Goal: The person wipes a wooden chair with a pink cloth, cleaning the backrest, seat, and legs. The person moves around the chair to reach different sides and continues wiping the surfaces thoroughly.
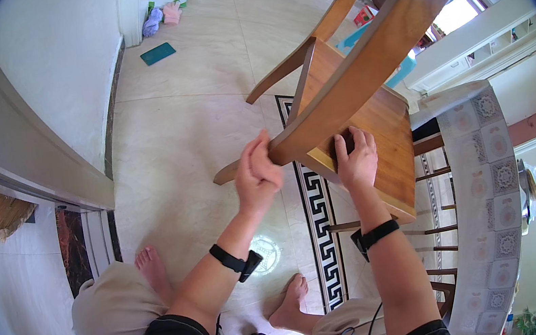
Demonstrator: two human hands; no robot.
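A wooden chair (375,126) stands in front of me, its curved back post slanting from the upper right down to my hands. My left hand (258,169) is at the outer side of the post's lower part, fingers bent; whether it grips the post I cannot tell. On the other side of the post, my right hand (358,157) rests at the near corner of the seat, its fingers curled over a dark spot whose nature is unclear. Both wrists wear black straps with small dark devices.
A table with a patterned cloth (487,188) is at the right, chair legs beneath it. A door frame (35,123) and wall are at the left. On the floor farther off lie a teal flat object (158,54), a pink glove (172,14) and a purple cloth item (153,22).
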